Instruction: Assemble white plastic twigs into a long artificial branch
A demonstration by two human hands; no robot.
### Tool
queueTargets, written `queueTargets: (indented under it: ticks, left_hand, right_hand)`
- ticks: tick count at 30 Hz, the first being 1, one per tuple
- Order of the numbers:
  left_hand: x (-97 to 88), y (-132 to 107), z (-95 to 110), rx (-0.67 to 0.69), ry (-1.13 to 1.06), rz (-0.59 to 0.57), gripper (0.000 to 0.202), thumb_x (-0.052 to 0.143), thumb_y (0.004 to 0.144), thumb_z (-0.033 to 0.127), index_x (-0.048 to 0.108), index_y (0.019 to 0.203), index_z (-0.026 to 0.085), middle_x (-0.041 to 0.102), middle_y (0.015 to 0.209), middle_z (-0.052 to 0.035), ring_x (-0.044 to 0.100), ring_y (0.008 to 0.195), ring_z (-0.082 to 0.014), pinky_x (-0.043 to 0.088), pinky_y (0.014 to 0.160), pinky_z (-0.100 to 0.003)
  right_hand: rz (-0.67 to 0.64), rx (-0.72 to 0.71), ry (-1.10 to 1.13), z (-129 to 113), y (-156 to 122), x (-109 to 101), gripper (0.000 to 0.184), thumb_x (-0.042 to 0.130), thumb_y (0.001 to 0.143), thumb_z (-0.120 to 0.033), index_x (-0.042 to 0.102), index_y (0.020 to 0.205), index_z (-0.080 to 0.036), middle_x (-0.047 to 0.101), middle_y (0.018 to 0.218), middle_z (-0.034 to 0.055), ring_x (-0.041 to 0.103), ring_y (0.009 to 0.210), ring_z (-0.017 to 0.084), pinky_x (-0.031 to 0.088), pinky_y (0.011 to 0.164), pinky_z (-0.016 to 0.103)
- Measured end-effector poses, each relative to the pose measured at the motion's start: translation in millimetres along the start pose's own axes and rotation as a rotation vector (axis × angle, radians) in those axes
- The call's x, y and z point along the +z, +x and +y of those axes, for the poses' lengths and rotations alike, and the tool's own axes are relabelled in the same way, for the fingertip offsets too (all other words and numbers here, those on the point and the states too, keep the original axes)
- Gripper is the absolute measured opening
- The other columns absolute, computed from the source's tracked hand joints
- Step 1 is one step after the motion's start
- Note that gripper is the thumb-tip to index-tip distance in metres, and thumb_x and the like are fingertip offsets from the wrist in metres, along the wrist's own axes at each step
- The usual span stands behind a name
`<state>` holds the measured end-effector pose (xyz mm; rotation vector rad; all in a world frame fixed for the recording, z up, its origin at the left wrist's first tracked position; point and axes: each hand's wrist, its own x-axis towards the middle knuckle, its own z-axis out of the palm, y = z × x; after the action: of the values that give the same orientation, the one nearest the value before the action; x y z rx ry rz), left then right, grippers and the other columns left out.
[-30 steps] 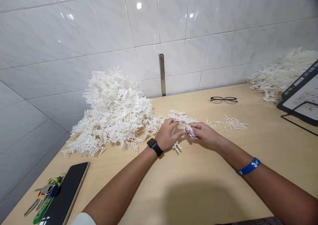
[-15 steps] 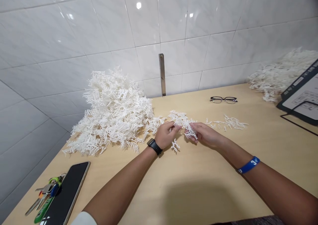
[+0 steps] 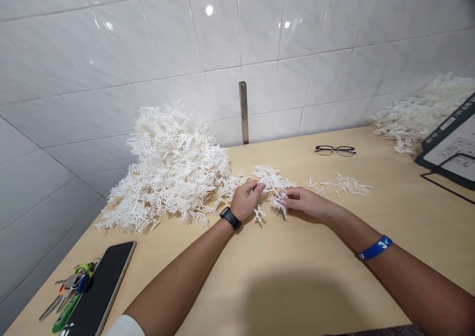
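Note:
My left hand (image 3: 248, 198), with a black watch on its wrist, is closed in a pinch on a white branched plastic piece (image 3: 264, 188). Across from it, my right hand (image 3: 302, 201) pinches the tip of a white feathery sprig (image 3: 279, 203) between thumb and fingers. Whether the two pieces are joined I cannot tell. Behind my fingers lies a small heap of similar white sprigs (image 3: 270, 173). A loose forked bit (image 3: 259, 214) rests on the table just below the left hand.
A large pile of white branched pieces (image 3: 174, 170) stands at left against the tiled wall. Small scraps (image 3: 351, 184) lie to the right, below eyeglasses (image 3: 335, 151). A phone (image 3: 102, 286) and keys (image 3: 67, 294) are front left. At right are another white pile (image 3: 419, 111) and a dark-framed board (image 3: 454, 148).
My right hand has shifted its grip, its fingers now pinching a sprig that hangs lower. The left hand stays nearly in place. The view has shifted slightly.

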<state>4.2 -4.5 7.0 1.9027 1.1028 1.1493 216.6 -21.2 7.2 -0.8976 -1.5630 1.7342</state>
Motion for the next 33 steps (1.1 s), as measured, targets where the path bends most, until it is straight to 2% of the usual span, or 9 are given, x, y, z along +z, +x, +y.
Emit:
queueTargets:
  ticks: [5, 9, 12, 15, 19, 24, 29, 31, 33]
  left_hand:
    - [2.1, -1.2, 1.8, 0.090, 0.086, -0.102, 0.039, 0.044, 0.094, 0.042, 0.051, 0.066, 0.016, 0.050, 0.065, 0.0004, 0.045, 0.068, -0.0132, 0.035, 0.067, -0.026]
    - [3.6, -2.9, 5.1, 0.162, 0.153, -0.198, 0.039, 0.042, 0.095, 0.041, 0.056, 0.067, 0.017, 0.053, 0.067, -0.0012, 0.048, 0.072, -0.0149, 0.038, 0.073, -0.027]
    - [4.3, -4.0, 7.3, 0.190, 0.151, -0.302, 0.036, 0.042, 0.096, 0.039, 0.064, 0.077, 0.017, 0.060, 0.075, -0.0034, 0.052, 0.078, -0.0163, 0.040, 0.077, -0.028]
    - [4.8, -4.8, 8.6, 0.186, 0.113, -0.365, 0.032, 0.042, 0.095, 0.036, 0.068, 0.088, 0.018, 0.065, 0.085, -0.0051, 0.055, 0.085, -0.0172, 0.042, 0.081, -0.029]
    - [5.3, -4.9, 8.3, 0.125, 0.032, -0.341, 0.026, 0.049, 0.092, 0.035, 0.067, 0.095, 0.017, 0.067, 0.096, -0.0060, 0.057, 0.092, -0.0178, 0.042, 0.085, -0.029]
    - [6.0, -4.7, 6.0, 0.014, -0.086, -0.312, 0.031, 0.050, 0.092, 0.043, 0.064, 0.092, 0.016, 0.065, 0.094, -0.0065, 0.058, 0.089, -0.0170, 0.045, 0.084, -0.030]
    - [5.3, -4.5, 6.8, -0.021, -0.212, -0.240, 0.036, 0.052, 0.091, 0.042, 0.057, 0.117, 0.018, 0.063, 0.111, -0.0080, 0.058, 0.100, -0.0176, 0.045, 0.090, -0.030]
    - [5.6, -3.9, 5.8, 0.000, -0.182, -0.242, 0.034, 0.053, 0.091, 0.042, 0.061, 0.112, 0.017, 0.064, 0.108, -0.0079, 0.059, 0.098, -0.0177, 0.046, 0.088, -0.030]
    - [6.5, -3.3, 3.8, 0.051, -0.123, -0.261, 0.031, 0.053, 0.091, 0.044, 0.065, 0.097, 0.016, 0.065, 0.097, -0.0072, 0.059, 0.091, -0.0174, 0.046, 0.085, -0.029]
  right_hand:
    - [0.071, -0.131, -0.019, 2.3, 0.4, -2.3, 0.048, 0.065, 0.080, -0.060, 0.066, 0.099, -0.016, 0.062, 0.089, 0.0083, 0.056, 0.080, 0.020, 0.044, 0.072, 0.032]
    - [0.125, -0.159, -0.025, 6.0, 3.1, -3.0, 0.050, 0.058, 0.082, -0.064, 0.063, 0.086, -0.015, 0.059, 0.078, 0.0063, 0.053, 0.073, 0.018, 0.043, 0.068, 0.031]
    - [0.162, -0.123, -0.051, 7.5, 4.2, 1.0, 0.045, 0.062, 0.081, -0.060, 0.059, 0.077, -0.015, 0.053, 0.069, 0.0020, 0.047, 0.063, 0.014, 0.038, 0.059, 0.028]
    - [0.216, -0.084, -0.171, 7.2, 4.4, 6.4, 0.045, 0.061, 0.082, -0.060, 0.057, 0.076, -0.016, 0.051, 0.066, -0.0002, 0.044, 0.060, 0.012, 0.034, 0.055, 0.026]
    - [0.245, -0.104, -0.290, 5.0, 3.5, 9.5, 0.050, 0.055, 0.083, -0.064, 0.050, 0.068, -0.017, 0.046, 0.061, -0.0027, 0.040, 0.055, 0.011, 0.031, 0.053, 0.025]
    - [0.213, -0.105, -0.315, 2.7, 1.6, 9.7, 0.050, 0.051, 0.085, -0.065, 0.045, 0.068, -0.018, 0.043, 0.060, -0.0038, 0.039, 0.053, 0.010, 0.030, 0.051, 0.025]
    - [0.149, -0.140, -0.406, -0.9, 0.2, 12.3, 0.050, 0.046, 0.088, -0.064, 0.045, 0.068, -0.018, 0.043, 0.063, -0.0022, 0.041, 0.056, 0.012, 0.032, 0.054, 0.026]
    - [0.113, -0.155, -0.454, -2.7, -0.1, 13.2, 0.050, 0.043, 0.090, -0.063, 0.044, 0.066, -0.018, 0.043, 0.063, -0.0017, 0.040, 0.058, 0.012, 0.032, 0.055, 0.026]
    - [0.103, -0.170, -0.506, -4.2, -0.2, 13.5, 0.050, 0.042, 0.091, -0.061, 0.042, 0.065, -0.019, 0.041, 0.062, -0.0017, 0.038, 0.058, 0.013, 0.031, 0.056, 0.027]
